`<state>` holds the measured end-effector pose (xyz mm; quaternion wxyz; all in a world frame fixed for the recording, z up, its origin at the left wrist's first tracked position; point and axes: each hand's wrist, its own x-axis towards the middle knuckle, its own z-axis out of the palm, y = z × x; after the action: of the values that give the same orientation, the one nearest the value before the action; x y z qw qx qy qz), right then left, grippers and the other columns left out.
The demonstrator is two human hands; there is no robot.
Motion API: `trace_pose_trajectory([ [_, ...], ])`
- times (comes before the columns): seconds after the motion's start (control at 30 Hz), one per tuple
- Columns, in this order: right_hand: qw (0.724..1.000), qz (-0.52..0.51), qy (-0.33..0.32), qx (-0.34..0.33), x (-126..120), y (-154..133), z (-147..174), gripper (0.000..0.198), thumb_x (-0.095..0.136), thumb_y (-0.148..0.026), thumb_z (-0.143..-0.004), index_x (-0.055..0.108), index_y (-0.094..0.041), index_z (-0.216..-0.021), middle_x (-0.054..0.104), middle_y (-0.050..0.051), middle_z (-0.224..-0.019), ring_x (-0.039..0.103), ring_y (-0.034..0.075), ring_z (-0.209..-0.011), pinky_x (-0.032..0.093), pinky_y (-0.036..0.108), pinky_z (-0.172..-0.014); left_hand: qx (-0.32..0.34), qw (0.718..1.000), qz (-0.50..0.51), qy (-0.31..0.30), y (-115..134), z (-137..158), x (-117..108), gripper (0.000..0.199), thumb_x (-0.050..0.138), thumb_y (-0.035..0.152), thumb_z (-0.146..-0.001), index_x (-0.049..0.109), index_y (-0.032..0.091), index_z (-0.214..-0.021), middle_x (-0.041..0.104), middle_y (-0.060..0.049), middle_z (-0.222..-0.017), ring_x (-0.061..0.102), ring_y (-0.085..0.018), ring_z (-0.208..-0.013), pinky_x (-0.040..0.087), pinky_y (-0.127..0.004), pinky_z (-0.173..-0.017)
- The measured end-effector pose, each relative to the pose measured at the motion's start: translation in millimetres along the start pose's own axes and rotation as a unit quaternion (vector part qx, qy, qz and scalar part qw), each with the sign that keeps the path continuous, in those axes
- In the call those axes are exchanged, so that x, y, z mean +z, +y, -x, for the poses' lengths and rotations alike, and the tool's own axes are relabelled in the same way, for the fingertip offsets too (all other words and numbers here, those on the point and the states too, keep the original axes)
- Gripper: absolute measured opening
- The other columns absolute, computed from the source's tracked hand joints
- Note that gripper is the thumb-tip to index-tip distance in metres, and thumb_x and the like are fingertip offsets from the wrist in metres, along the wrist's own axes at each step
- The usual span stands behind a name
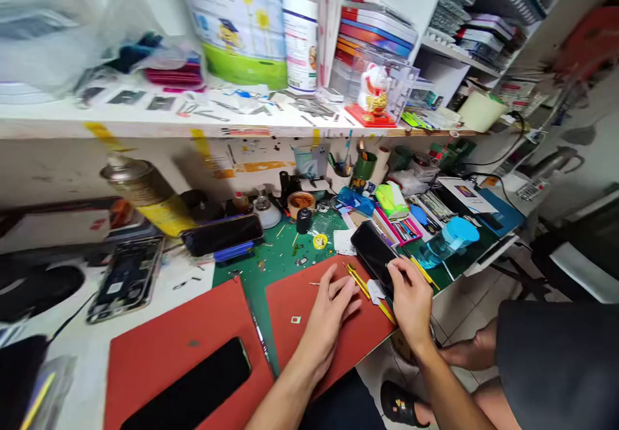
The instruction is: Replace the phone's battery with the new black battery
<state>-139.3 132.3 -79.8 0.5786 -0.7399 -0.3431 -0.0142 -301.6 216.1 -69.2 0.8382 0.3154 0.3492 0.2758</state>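
Note:
My left hand (327, 317) hovers over the right red mat (285, 294), its fingers loosely bent and apart, with nothing seen in them. My right hand (411, 298) is closed, thumb and fingertips together by the lower right edge of a black phone (370, 244). What they pinch, if anything, is too small to make out. Between my hands lie yellow tweezers (358, 280) and a crumpled white scrap (374, 291). A tiny white-framed piece (295, 320), like a card tray, rests on the mat left of my left hand.
Another dark phone (193, 385) lies on the left red mat (140, 346). An opened phone (128, 278) and a spray can (145, 191) stand farther left. A blue-capped water bottle (449, 242) is at the right. A loaded shelf (271, 127) overhangs the back. A person's legs (476, 352) are close right.

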Motion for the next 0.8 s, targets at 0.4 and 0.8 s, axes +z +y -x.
trace_pose_trajectory([
  [0.4,0.926,0.01,-0.142,-0.35,0,-61,102,0.037,0.057,0.012,-0.094,0.071,-0.009,-0.121,0.075,0.011,-0.099,0.075,0.025,-0.105,0.064,0.049,-0.106,0.188,0.96,0.105,0.177,15,22,-24,0.081,0.098,0.051,-0.075,0.054,0.039,-0.142,0.056,0.003,-0.109,0.056,-0.013,-0.097,0.051,-0.023,-0.09],
  [0.8,0.947,0.013,-0.127,-0.296,19,-77,119,0.038,0.053,0.012,-0.096,0.069,-0.01,-0.122,0.073,0.014,-0.102,0.073,0.028,-0.118,0.066,0.042,-0.099,0.25,0.932,0.075,0.251,10,28,-41,0.085,0.1,0.053,-0.068,0.048,0.037,-0.133,0.054,0.003,-0.113,0.054,-0.013,-0.099,0.048,-0.024,-0.091],
])
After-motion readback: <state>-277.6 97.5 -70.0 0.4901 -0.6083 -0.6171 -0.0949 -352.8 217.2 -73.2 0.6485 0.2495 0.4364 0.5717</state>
